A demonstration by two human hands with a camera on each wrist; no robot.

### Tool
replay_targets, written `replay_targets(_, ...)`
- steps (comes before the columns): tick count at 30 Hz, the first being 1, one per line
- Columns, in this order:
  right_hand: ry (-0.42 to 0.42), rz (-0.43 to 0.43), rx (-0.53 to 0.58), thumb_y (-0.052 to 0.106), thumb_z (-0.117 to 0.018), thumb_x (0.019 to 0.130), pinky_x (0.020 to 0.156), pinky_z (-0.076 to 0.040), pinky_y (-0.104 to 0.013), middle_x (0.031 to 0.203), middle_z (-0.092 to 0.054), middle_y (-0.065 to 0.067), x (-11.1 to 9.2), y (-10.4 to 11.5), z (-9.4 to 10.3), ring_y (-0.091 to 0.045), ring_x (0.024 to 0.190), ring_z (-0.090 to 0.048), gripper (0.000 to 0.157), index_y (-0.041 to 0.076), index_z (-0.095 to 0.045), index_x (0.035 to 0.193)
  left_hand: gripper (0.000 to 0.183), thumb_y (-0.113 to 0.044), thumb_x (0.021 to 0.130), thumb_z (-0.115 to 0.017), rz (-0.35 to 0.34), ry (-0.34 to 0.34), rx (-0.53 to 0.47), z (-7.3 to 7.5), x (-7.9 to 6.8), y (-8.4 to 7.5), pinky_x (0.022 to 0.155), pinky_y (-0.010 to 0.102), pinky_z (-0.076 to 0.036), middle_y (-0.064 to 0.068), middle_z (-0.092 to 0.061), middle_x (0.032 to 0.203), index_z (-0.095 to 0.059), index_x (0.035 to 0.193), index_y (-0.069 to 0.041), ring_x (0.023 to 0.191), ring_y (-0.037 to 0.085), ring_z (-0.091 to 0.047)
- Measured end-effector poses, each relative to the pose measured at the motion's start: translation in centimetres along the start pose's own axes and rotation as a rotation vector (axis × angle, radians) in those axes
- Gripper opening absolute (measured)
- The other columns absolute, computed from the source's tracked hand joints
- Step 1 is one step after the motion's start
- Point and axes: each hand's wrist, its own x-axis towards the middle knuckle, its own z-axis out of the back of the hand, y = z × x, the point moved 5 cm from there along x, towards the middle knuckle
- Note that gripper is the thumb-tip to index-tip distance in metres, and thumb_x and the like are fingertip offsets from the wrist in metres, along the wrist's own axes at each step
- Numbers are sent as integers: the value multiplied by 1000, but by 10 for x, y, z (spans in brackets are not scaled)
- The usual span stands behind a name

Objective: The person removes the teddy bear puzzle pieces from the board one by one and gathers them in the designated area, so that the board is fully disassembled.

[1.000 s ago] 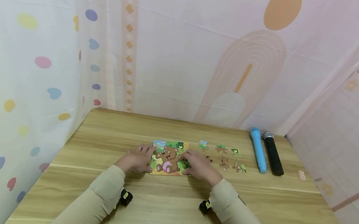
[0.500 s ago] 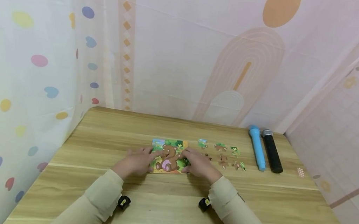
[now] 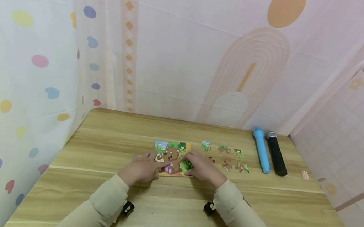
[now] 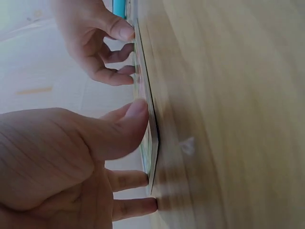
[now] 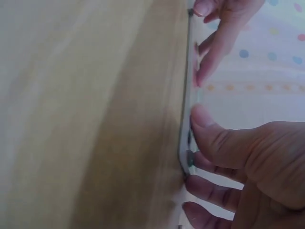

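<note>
A bear jigsaw puzzle (image 3: 171,155) lies flat on the table, with the brown bear in its middle. My left hand (image 3: 142,169) is at its left side in the head view, the index finger stretched across the bear's belly. In the left wrist view the left thumb (image 4: 131,124) is by the near edge and two fingertips reach the far corner. My right hand (image 3: 204,168) arches over the right side. Its thumb (image 5: 205,119) and index finger rest apart at the puzzle's edge in the right wrist view. The palm hides part of the right side.
Several loose bear puzzle pieces (image 3: 227,163) lie right of the puzzle. Farther right are a blue microphone (image 3: 261,151) and a black microphone (image 3: 276,154). A small pink-dotted item (image 3: 305,175) lies near the right table edge. Printed curtains (image 3: 173,56) hang behind the table.
The left hand first moved over the puzzle's left part, then its index finger slid lower, from the bear's face to its belly. The right hand has stayed at the right side.
</note>
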Motion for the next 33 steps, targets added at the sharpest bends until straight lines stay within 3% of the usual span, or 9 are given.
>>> replay_targets(5, 23, 2, 12, 21, -82, 86, 103, -48, -42, 134, -60, -6, -3, 0, 1, -23, 125, -57, 57, 9, -59, 137, 60, -33, 100, -66, -6, 5, -17, 0, 0, 1, 90, 67, -42, 20, -35, 152, -42, 155, -40, 136, 41, -37)
replay_targets(11, 29, -8, -27, 23, -81, 87, 101, -49, -41, 131, -60, -8, -3, 0, 0, -25, 122, -58, 57, 6, -59, 137, 58, -34, 99, -67, -5, 14, -37, 0, 1, 1, 86, 66, -44, 21, -38, 145, -45, 153, -36, 131, 42, -38)
replay_targets(19, 27, -1, 26, 18, -81, 87, 97, -51, -41, 124, -60, -7, -3, 0, 2, -23, 116, -59, 56, 5, -57, 136, 57, -32, 99, -67, 11, 32, -67, -2, 5, -1, 83, 63, -46, 23, -38, 143, -46, 152, -32, 126, 42, -38)
replay_targets(30, 64, -35, 29, 16, -80, 89, 101, -49, -42, 139, -55, -11, -1, 0, -1, -26, 125, -56, 65, 6, -50, 145, 56, -32, 99, -67, 12, 37, -64, -4, 8, 2, 80, 60, -46, 21, -41, 137, -47, 151, -33, 117, 36, -39)
replay_targets(33, 71, -40, 13, 17, -80, 89, 97, -51, -40, 138, -53, -11, -1, 0, -1, -25, 122, -57, 67, 7, -48, 148, 56, -33, 99, -67, 6, 37, -65, -4, 8, 2, 82, 61, -46, 21, -40, 138, -47, 152, -33, 117, 36, -39)
